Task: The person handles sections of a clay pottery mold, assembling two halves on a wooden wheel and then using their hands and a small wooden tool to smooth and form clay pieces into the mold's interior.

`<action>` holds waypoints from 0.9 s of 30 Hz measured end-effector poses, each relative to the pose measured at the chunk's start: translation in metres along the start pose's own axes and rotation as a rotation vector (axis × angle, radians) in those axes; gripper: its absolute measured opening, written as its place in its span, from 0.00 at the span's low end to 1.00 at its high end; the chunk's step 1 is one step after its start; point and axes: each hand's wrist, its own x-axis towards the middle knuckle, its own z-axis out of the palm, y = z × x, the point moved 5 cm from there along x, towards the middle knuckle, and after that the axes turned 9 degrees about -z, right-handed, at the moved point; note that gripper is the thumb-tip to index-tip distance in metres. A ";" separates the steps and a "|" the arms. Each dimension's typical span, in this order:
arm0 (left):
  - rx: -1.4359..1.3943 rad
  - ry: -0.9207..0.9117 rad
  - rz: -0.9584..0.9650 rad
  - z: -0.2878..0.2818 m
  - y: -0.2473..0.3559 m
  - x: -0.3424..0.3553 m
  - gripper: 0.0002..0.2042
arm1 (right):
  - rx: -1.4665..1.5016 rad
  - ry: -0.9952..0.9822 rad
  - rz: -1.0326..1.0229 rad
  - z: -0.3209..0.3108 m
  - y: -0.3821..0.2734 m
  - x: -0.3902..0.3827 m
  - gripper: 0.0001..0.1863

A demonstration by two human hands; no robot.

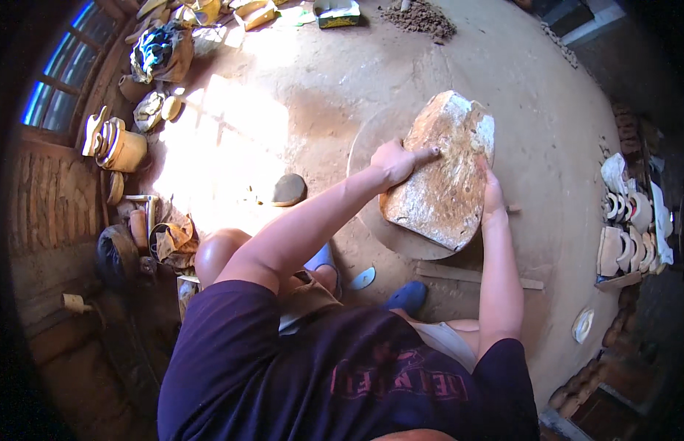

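A thick, rough block (pixel 448 173), brown with chalky white patches, is tilted between my hands. It looks like stone or plaster, but I cannot tell which. My left hand (pixel 398 162) grips its left edge, the thumb lying across the top face. On the opposite edge my right hand (pixel 493 192) is closed, with most of its fingers hidden behind the block. Below lies a large round disc (pixel 368 198), grey-brown and flat, mostly covered by the block. Whether the block touches the disc cannot be made out.
A wooden strip (pixel 481 277) lies by the disc, near my blue shoes (pixel 409 296). Left of them is a dark round pad (pixel 289 189). Buckets and bags line the left wall. Curved pale pieces (pixel 630 246) stand at right; a soil heap (pixel 423 18) lies far off.
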 end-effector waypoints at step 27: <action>-0.268 -0.366 0.059 0.028 0.042 0.050 0.32 | -0.010 0.029 -0.113 -0.010 -0.021 0.041 0.29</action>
